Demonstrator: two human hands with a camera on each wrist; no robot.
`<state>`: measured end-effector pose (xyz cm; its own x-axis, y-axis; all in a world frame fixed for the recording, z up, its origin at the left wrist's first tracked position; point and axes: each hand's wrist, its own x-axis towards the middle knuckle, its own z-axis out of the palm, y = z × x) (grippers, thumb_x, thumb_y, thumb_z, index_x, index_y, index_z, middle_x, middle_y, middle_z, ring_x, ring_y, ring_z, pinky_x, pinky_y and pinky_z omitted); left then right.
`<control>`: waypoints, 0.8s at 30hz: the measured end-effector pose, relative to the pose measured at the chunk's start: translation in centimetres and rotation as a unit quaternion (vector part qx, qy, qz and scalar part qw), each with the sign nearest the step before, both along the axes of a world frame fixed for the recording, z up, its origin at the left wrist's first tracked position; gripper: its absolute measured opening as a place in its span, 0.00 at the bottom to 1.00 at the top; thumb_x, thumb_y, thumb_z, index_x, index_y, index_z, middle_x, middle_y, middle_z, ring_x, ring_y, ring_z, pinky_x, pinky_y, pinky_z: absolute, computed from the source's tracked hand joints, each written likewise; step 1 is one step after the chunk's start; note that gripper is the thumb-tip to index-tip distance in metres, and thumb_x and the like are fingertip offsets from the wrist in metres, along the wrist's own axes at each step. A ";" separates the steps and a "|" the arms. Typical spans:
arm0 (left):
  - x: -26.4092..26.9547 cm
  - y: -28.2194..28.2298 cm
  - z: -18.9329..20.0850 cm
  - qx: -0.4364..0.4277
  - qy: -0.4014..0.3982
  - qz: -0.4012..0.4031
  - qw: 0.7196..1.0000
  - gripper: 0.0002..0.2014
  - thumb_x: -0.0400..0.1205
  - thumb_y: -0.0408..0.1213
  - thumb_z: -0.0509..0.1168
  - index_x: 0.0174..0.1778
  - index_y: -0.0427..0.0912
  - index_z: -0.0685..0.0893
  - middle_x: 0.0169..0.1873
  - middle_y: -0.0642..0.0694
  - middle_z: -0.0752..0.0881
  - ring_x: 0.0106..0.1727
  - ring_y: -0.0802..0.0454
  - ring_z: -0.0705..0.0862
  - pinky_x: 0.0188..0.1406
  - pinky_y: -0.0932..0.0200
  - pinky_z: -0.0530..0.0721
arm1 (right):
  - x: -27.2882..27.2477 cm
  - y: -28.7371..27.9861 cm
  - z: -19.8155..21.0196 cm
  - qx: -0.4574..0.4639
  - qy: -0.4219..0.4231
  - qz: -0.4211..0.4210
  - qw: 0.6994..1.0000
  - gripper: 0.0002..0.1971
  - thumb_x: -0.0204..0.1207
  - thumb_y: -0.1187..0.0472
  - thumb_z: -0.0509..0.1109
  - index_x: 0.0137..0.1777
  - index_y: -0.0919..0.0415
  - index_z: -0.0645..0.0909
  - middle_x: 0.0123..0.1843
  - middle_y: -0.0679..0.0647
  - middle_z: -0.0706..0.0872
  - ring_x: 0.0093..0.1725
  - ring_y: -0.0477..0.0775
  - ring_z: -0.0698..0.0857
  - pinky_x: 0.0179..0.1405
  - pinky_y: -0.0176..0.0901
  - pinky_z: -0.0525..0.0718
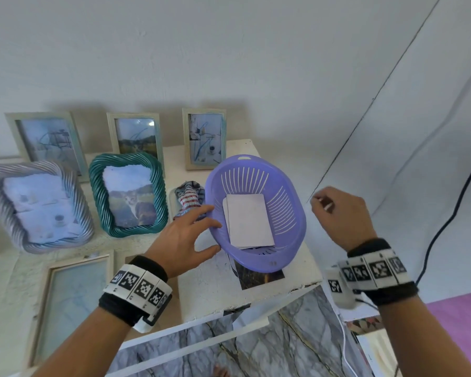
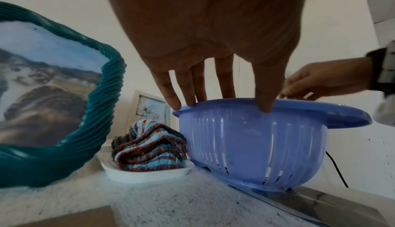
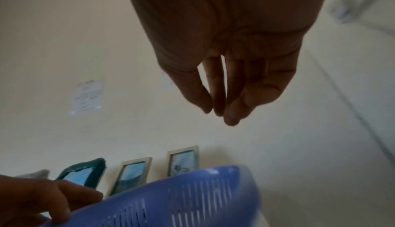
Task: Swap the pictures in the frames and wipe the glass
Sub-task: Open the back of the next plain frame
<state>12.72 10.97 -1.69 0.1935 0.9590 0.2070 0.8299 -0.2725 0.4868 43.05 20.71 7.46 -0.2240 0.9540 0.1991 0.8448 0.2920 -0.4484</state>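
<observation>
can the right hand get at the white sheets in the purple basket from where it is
Probably yes. The right hand hangs beside the basket, holding nothing; the white sheets lie uncovered under its open top. The left hand grips only the opposite rim.

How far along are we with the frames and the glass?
Done: cannot tell; five frames stand with pictures in. In hand: left hand grips the basket rim; prints lie inside; right hand holds nothing. Left: a frame lies flat nearby, and the cloth sits unused on its dish.
</observation>
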 end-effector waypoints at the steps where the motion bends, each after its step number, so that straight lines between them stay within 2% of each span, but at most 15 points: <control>1: 0.1 -0.1 0.0 -0.009 -0.005 0.003 1.000 0.27 0.75 0.65 0.63 0.65 0.53 0.82 0.75 0.49 0.74 0.71 0.49 0.78 0.64 0.50 0.81 | -1.1 0.9 0.7 -0.009 -0.021 0.035 0.999 0.03 0.78 0.58 0.69 0.45 0.55 0.83 0.37 0.47 0.85 0.35 0.49 0.81 0.38 0.35 0.76; 4: 0.4 -0.2 -0.1 -0.014 -0.017 0.017 1.000 0.31 0.74 0.70 0.60 0.65 0.53 0.82 0.77 0.51 0.73 0.72 0.50 0.77 0.65 0.53 0.78 | -5.3 3.5 2.1 -0.051 -0.096 0.131 0.985 0.08 0.75 0.55 0.70 0.51 0.56 0.84 0.42 0.52 0.88 0.42 0.55 0.84 0.47 0.44 0.81; 8: 0.7 -0.4 -0.2 -0.010 -0.031 0.033 0.999 0.30 0.74 0.70 0.59 0.64 0.54 0.82 0.77 0.52 0.72 0.72 0.52 0.77 0.63 0.54 0.80 | -11.6 6.5 1.8 -0.058 -0.200 0.215 0.954 0.12 0.76 0.57 0.68 0.58 0.59 0.83 0.53 0.56 0.87 0.54 0.58 0.83 0.47 0.40 0.73; 9: 0.7 -0.4 -0.3 -0.008 -0.034 0.035 0.999 0.30 0.74 0.70 0.59 0.63 0.54 0.82 0.77 0.52 0.72 0.72 0.52 0.77 0.63 0.54 0.80 | -13.1 7.1 1.5 -0.068 -0.232 0.224 0.944 0.13 0.77 0.57 0.68 0.59 0.59 0.82 0.55 0.56 0.86 0.56 0.58 0.82 0.48 0.39 0.73; 11: 0.8 -0.4 -0.4 -0.003 -0.038 0.035 0.999 0.30 0.74 0.70 0.59 0.63 0.54 0.82 0.77 0.53 0.73 0.72 0.52 0.77 0.64 0.53 0.80 | -15.3 8.1 0.1 -0.110 -0.300 0.243 0.916 0.15 0.76 0.56 0.71 0.61 0.60 0.82 0.58 0.57 0.85 0.58 0.59 0.83 0.53 0.44 0.80; 13: 0.8 -0.4 -0.6 -0.004 -0.041 0.037 0.998 0.29 0.75 0.71 0.59 0.64 0.55 0.82 0.77 0.53 0.72 0.72 0.52 0.77 0.65 0.52 0.79 | -16.8 9.5 -2.5 -0.143 -0.366 0.251 0.885 0.19 0.71 0.51 0.76 0.58 0.59 0.83 0.53 0.55 0.87 0.54 0.59 0.86 0.52 0.50 0.85; 14: 0.7 -0.4 -0.7 -0.007 -0.043 0.039 0.998 0.30 0.75 0.71 0.58 0.64 0.56 0.81 0.77 0.54 0.72 0.72 0.52 0.77 0.66 0.52 0.79 | -17.2 10.4 -4.1 -0.147 -0.398 0.248 0.871 0.21 0.64 0.48 0.80 0.54 0.57 0.83 0.47 0.52 0.87 0.48 0.59 0.87 0.47 0.52 0.87; 16: 0.7 -0.4 -0.8 -0.011 -0.046 0.042 0.998 0.30 0.75 0.72 0.58 0.64 0.56 0.81 0.78 0.54 0.72 0.72 0.52 0.77 0.67 0.50 0.80 | -17.4 12.3 -7.3 -0.171 -0.471 0.233 0.833 0.27 0.50 0.46 0.86 0.46 0.54 0.82 0.35 0.48 0.82 0.35 0.55 0.84 0.37 0.52 0.89; 18: 0.7 -0.4 -0.8 -0.013 -0.048 0.042 0.998 0.30 0.75 0.72 0.58 0.64 0.57 0.81 0.78 0.54 0.71 0.73 0.52 0.77 0.67 0.50 0.80 | -17.3 12.8 -8.6 -0.165 -0.518 0.229 0.808 0.27 0.50 0.47 0.86 0.45 0.56 0.80 0.32 0.47 0.77 0.31 0.53 0.78 0.38 0.52 0.89; 21: 0.7 -0.3 -0.8 -0.010 -0.052 0.042 0.998 0.29 0.74 0.71 0.60 0.64 0.57 0.81 0.78 0.55 0.71 0.72 0.52 0.77 0.66 0.49 0.81 | -17.3 11.9 -8.3 -0.142 -0.531 0.228 0.803 0.32 0.50 0.48 0.86 0.53 0.56 0.78 0.41 0.51 0.83 0.37 0.57 0.83 0.38 0.52 0.89; 24: 0.8 -0.3 -0.8 -0.010 -0.053 0.043 0.998 0.29 0.74 0.70 0.61 0.65 0.57 0.81 0.78 0.56 0.70 0.72 0.53 0.77 0.67 0.50 0.81 | -17.1 13.3 -10.1 -0.147 -0.508 0.214 0.821 0.36 0.44 0.45 0.87 0.53 0.55 0.79 0.37 0.50 0.81 0.35 0.56 0.84 0.35 0.52 0.89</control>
<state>13.50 10.66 -2.53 0.0890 0.9752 0.2027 0.7936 -0.1924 0.5772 25.95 33.96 -2.65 -0.4589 0.7187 -0.5224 0.6750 0.6643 0.3210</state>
